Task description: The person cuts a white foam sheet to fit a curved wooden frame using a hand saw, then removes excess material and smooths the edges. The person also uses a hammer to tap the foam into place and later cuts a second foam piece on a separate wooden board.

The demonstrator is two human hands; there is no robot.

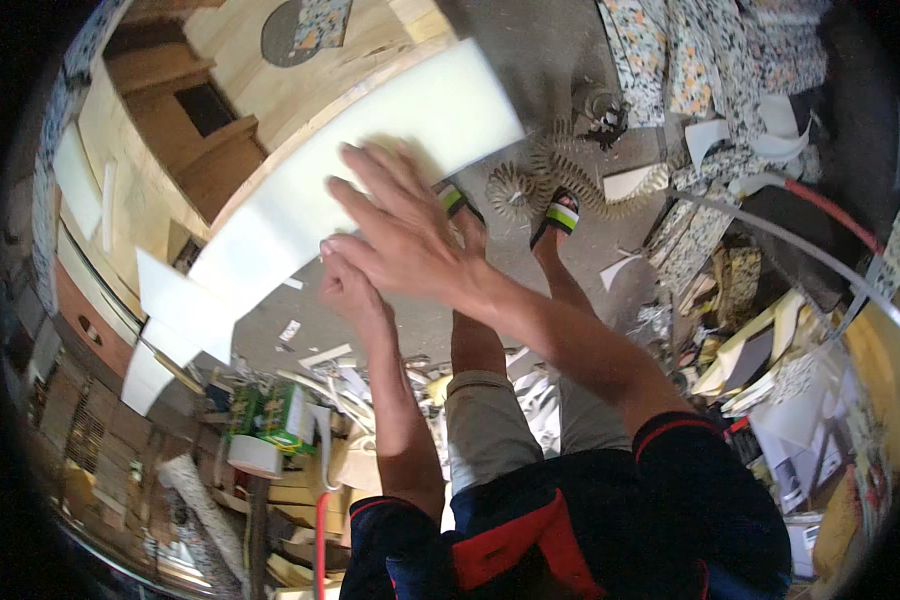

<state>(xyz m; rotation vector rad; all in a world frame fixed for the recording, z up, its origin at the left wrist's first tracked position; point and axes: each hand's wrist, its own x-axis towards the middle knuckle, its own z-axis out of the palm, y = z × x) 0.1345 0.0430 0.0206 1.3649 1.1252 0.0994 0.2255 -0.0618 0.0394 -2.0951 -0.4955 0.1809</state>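
A long curved strip of white sheet foam [450,97] lies along the near edge of a plywood frame [232,75], one end jutting out past the frame at the right. My right hand [397,217] rests flat on the strip with its fingers spread. Just below it, my left hand [352,289] is curled at the strip's near edge, its fingertips beside my right thumb; whether it pinches the edge is hard to tell. Smaller white pieces [187,300] overlap the strip's left end.
A coiled air hose [514,187] lies on the floor by my sandalled feet. Speckled foam slabs [637,60] are at the upper right. Foam offcuts [765,337] are heaped at the right, and green boxes [285,416] stand at the lower left.
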